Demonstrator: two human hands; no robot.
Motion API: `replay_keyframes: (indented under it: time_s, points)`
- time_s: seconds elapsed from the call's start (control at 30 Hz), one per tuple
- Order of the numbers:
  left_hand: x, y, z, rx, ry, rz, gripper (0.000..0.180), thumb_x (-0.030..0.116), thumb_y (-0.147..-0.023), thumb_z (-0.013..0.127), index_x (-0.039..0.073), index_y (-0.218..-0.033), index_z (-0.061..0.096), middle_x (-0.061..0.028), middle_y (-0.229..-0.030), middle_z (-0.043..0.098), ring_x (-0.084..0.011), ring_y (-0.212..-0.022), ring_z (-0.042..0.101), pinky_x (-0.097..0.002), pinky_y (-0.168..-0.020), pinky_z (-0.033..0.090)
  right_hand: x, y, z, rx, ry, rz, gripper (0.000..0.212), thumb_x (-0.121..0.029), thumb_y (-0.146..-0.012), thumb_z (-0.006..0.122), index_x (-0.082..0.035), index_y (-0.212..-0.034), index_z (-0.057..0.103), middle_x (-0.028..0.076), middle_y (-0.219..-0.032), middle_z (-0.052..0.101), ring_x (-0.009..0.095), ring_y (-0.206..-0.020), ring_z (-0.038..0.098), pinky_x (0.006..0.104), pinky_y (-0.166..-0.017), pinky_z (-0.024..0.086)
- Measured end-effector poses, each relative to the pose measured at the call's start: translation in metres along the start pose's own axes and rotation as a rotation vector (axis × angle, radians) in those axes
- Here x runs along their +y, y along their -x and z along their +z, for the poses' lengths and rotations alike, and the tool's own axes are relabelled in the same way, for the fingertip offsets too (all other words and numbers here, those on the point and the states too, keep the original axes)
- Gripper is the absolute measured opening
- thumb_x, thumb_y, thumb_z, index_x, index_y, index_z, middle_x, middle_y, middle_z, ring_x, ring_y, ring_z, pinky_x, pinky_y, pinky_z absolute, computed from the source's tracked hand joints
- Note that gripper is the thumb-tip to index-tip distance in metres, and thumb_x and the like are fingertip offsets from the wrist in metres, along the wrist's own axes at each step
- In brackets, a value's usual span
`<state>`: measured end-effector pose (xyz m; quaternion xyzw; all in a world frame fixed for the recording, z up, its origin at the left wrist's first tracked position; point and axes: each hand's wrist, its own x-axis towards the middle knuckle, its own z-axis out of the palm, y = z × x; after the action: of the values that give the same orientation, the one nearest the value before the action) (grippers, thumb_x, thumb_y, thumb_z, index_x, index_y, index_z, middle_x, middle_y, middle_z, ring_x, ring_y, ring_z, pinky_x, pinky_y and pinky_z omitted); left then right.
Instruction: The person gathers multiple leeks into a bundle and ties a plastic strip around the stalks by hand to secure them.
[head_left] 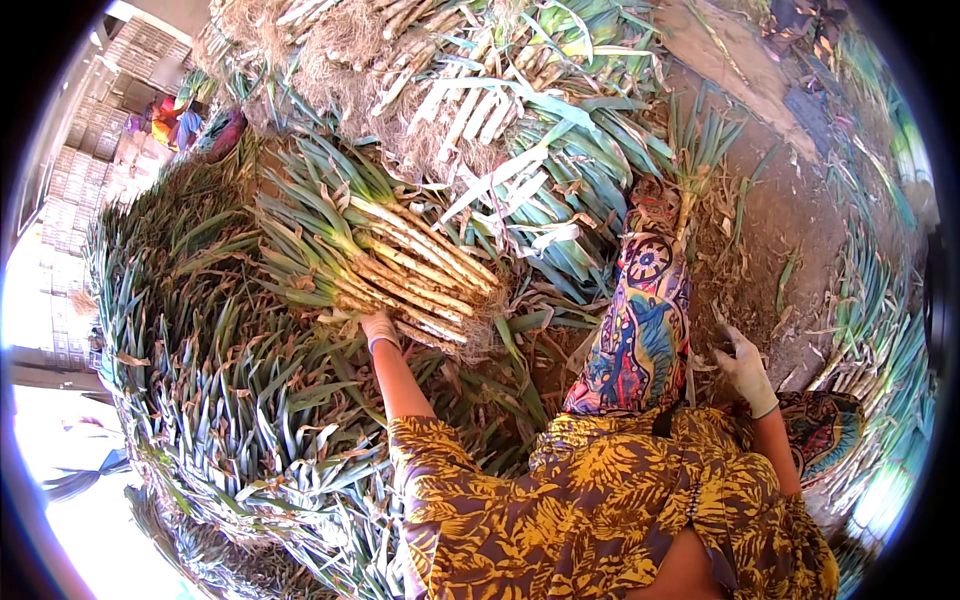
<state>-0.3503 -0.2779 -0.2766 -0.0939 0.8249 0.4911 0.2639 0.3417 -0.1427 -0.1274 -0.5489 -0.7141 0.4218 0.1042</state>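
Note:
A loose bunch of leeks [420, 265] lies at the middle left, its white shafts and roots pointing right and its green leaves fanned out to the left. My left hand [378, 328], in a pale glove, grips the bunch at its near edge; the fingertips are hidden under the shafts. Off to the right, beside my patterned trouser leg, is my right hand [745, 370], also gloved, with dark-stained fingertips. Its fingers are bent round something small and thin that I cannot make out. Bare ground lies just beyond it.
A big heap of leeks [480, 110] with roots showing rises in front. Densely packed leek leaves [260, 400] cover the left side. More leeks [880, 330] line the right edge. My bent leg [645, 320] stands in the middle. A person in bright clothes [175, 125] is far left.

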Motion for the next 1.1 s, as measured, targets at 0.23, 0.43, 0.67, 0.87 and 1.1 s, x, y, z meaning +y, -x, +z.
replay_keyframes:
  time_s: [0.23, 0.43, 0.67, 0.87, 1.1]
  points:
    - [0.047, 0.037, 0.061, 0.171, -0.463, 0.248, 0.138, 0.068, -0.066, 0.073, -0.012, -0.147, -0.005, -0.0402, -0.149, 0.015, -0.0462, -0.141, 0.023, -0.0468, -0.115, 0.026, 0.055, -0.006, 0.006, 0.075, 0.071, -0.096, 0.055, -0.024, -0.088, 0.065, 0.005, -0.131, 0.048, 0.026, -0.129, 0.054, 0.037, -0.12, 0.053, 0.0381, -0.099, 0.044]
    - [0.087, 0.072, 0.093, 0.275, -0.62, 0.112, 0.125, 0.059, -0.07, 0.077, 0.007, -0.154, 0.0, -0.0313, -0.156, 0.002, -0.0428, -0.142, 0.023, -0.0494, -0.113, 0.03, 0.029, -0.02, 0.022, -0.156, 0.148, 0.125, 0.058, -0.023, -0.088, 0.063, 0.005, -0.135, 0.046, 0.024, -0.122, 0.06, 0.036, -0.107, 0.06, 0.0412, -0.092, 0.048]
    - [0.081, 0.028, 0.102, 0.32, -0.552, 0.096, 0.122, 0.051, -0.076, 0.076, 0.004, -0.152, -0.008, -0.0307, -0.156, 0.004, -0.0425, -0.141, 0.026, -0.0475, -0.111, 0.033, 0.025, -0.058, 0.049, -0.298, 0.228, 0.185, 0.054, -0.026, -0.084, 0.064, 0.003, -0.128, 0.053, 0.023, -0.116, 0.063, 0.038, -0.104, 0.061, 0.0439, -0.09, 0.05]
    - [0.056, 0.035, 0.114, 0.15, -0.593, 0.181, 0.121, 0.063, -0.081, 0.061, -0.008, -0.147, -0.012, -0.0336, -0.14, 0.039, -0.0441, -0.12, 0.051, -0.0468, -0.101, 0.044, 0.104, -0.081, 0.049, 0.002, 0.281, -0.155, 0.043, -0.027, -0.084, 0.063, 0.002, -0.115, 0.058, 0.025, -0.106, 0.063, 0.042, -0.099, 0.06, 0.0456, -0.085, 0.049]
    - [0.116, 0.111, 0.086, 0.285, -1.244, 0.298, 0.103, 0.057, -0.083, 0.065, 0.001, -0.152, 0.012, -0.0304, -0.146, 0.029, -0.0424, -0.124, 0.047, -0.0467, -0.1, 0.049, 0.122, -0.123, -0.008, -0.177, 0.14, 0.291, 0.059, -0.029, -0.09, 0.062, 0.006, -0.135, 0.046, 0.027, -0.125, 0.058, 0.037, -0.114, 0.057, 0.0429, -0.093, 0.047]
